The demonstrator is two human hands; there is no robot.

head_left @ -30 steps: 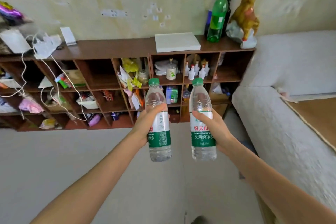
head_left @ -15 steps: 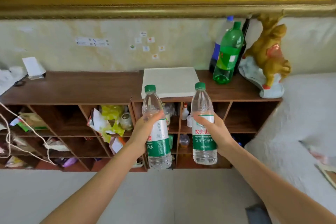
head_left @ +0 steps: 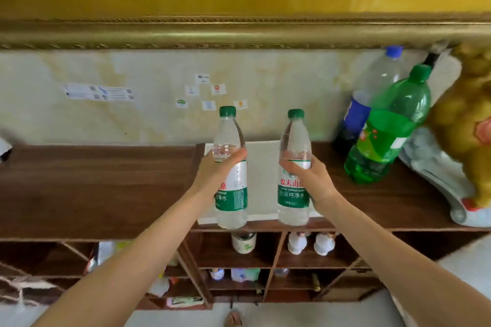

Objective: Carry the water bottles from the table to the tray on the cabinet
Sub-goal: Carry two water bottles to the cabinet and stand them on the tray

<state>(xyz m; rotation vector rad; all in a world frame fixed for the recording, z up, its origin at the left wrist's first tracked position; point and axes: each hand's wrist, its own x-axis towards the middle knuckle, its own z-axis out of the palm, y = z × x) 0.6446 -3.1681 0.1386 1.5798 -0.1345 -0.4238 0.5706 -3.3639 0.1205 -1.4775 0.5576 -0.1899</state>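
The left hand [head_left: 212, 172] grips one water bottle [head_left: 230, 167], upright. The right hand [head_left: 310, 180] clasps another bottle [head_left: 294, 167] (green-capped too) above the white tray [head_left: 261, 175] on the cabinet [head_left: 93, 188].

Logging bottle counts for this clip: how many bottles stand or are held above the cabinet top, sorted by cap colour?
Green cap: 3, the left bottle, the right bottle and the big green bottle
Blue cap: 1, the clear bottle
Total: 4

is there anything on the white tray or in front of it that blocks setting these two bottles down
Nothing visible does. The white tray looks bare behind both water bottles; the big green bottle stands off to its right.
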